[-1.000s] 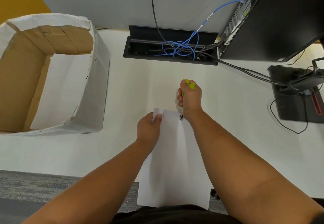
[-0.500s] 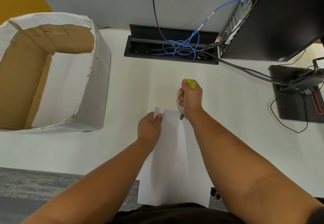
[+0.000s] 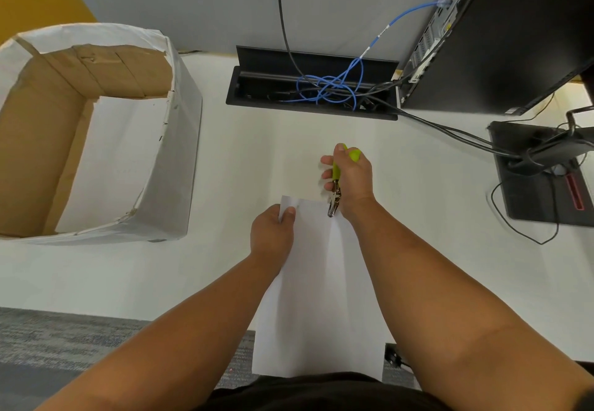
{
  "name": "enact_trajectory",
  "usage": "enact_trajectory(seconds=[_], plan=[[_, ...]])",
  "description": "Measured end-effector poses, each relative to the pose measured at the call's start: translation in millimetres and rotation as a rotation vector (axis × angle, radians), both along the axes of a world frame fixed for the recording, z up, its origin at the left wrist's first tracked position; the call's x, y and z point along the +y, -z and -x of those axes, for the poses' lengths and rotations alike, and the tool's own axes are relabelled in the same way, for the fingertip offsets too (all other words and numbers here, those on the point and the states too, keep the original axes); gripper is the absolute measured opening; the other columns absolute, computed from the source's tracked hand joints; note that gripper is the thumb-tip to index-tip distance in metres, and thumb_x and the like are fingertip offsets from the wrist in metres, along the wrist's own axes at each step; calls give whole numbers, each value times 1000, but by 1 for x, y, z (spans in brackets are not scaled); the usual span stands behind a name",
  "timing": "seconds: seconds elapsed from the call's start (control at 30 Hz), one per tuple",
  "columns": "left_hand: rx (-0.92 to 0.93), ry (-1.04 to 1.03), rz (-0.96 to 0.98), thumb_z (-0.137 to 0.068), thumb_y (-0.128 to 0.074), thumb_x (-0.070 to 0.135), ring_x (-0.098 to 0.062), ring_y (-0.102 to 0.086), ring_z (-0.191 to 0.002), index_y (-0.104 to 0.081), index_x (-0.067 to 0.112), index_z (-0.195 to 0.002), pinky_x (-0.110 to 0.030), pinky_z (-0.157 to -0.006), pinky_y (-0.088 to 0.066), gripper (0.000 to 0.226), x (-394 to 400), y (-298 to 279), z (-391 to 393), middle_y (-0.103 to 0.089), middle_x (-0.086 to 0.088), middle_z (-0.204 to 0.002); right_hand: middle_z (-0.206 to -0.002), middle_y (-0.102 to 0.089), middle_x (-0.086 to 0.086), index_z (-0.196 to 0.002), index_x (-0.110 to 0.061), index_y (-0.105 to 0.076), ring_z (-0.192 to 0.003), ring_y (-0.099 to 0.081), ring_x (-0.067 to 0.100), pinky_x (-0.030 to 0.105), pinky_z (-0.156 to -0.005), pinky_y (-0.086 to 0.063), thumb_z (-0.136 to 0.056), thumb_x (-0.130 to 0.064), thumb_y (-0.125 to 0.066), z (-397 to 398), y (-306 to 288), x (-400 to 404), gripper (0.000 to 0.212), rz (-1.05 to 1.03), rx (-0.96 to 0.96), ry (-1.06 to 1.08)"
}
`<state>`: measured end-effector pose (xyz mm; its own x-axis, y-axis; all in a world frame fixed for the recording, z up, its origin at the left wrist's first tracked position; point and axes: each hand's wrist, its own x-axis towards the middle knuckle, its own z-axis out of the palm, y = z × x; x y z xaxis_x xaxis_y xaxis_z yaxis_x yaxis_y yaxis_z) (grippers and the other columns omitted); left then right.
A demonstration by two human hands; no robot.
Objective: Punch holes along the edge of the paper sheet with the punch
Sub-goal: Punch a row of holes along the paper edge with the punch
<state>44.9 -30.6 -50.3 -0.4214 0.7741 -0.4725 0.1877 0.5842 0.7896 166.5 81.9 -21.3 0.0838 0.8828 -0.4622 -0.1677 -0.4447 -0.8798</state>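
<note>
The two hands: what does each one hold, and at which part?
The left hand pinches the paper sheet at its far left corner. The right hand grips the punch by its green handles; its metal head is at the sheet's far edge.

The fingers of the right hand (image 3: 352,179) have loosened around the punch (image 3: 336,185): a second ago they were wrapped tight over the green handles, and now three fingertips (image 3: 325,160) show spread on the left side of the near handle, which has swung out from the palm. The punch's metal head, which sat over the far edge of the paper sheet (image 3: 318,282) in the earlier pictures, now looks slightly parted there.
</note>
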Motion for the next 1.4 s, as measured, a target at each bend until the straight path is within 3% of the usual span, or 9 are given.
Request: enact_trajectory(seconds=[0.13, 0.3, 0.47, 0.67, 0.83, 0.97, 1.13, 1.3, 1.4], plan=[[-2, -14, -15, -97, -50, 37, -27, -67, -81, -66, 10, -83, -47, -82, -57, 34, 0, -1, -1, -70, -7, -81, -108, -71, 16, -96, -13, -62, -68, -61, 18, 29, -52, -50, -98, -32, -56, -4, 1, 1, 20, 17, 41, -11], [-6, -27, -43, -98, -50, 35, -26, -66, -81, -66, 11, -86, -41, -80, -57, 32, -1, -2, -2, -69, -6, -82, -105, -67, 14, -98, -12, -63, -90, -69, 27, 48, -77, -56, -97, -25, -60, -9, 2, 0, 14, 24, 167, 3], [2, -25, -78, -98, -49, 35, -21, -59, -69, -62, 8, -80, -34, -70, -52, 34, -2, -1, -2, -66, -12, -78, -106, -68, 13, -109, -4, -62, -103, -69, 33, 47, -78, -54, -95, -21, -60, -13, 3, 2, 22, 60, 204, 64], [-22, -48, -90, -97, -51, 33, -17, -45, -62, -50, 5, -70, -30, -62, -41, 38, -3, 1, -1, -50, -5, -66, -103, -68, 11, -101, -7, -64, -107, -67, 38, 46, -76, -52, -93, -11, -59, -14, -1, 4, 10, 40, 189, 20], [-10, -47, -86, -97, -51, 34, -18, -46, -63, -52, 0, -76, -30, -63, -43, 40, -1, 4, 1, -52, -6, -68, -122, -67, 15, -93, -9, -67, -108, -67, 35, 55, -90, -52, -93, -7, -59, -11, -4, 2, 8, 12, 191, -72], [24, -11, -81, -98, -49, 33, -17, -54, -65, -56, 14, -71, -30, -67, -49, 34, 2, 2, 2, -59, -1, -69, -128, -64, 15, -90, -6, -66, -112, -66, 31, 53, -95, -51, -91, -2, -61, -10, -7, 1, 6, -29, 170, -235], [12, -57, -77, -98, -51, 31, -17, -44, -61, -47, 12, -67, -27, -62, -40, 36, 5, 1, 1, -49, -2, -64, -131, -62, 12, -90, -7, -69, -121, -61, 26, 49, -94, -52, -86, 1, -66, -5, -8, 5, 9, -33, 170, -137], [-18, -124, -83, -95, -51, 32, -18, -36, -62, -44, 6, -71, -30, -61, -34, 37, 3, 3, -3, -40, -6, -67, -110, -69, 12, -80, -12, -70, -94, -65, 29, 43, -77, -50, -83, 1, -66, -7, -7, 6, 14, 24, 202, 85], [-14, -133, -84, -96, -51, 31, -19, -34, -63, -40, 12, -69, -31, -61, -32, 35, 1, 3, -3, -38, -7, -68, -111, -68, 9, -88, -9, -70, -105, -66, 32, 44, -80, -50, -84, 0, -68, -8, -8, 4, 11, 19, 261, 46]])
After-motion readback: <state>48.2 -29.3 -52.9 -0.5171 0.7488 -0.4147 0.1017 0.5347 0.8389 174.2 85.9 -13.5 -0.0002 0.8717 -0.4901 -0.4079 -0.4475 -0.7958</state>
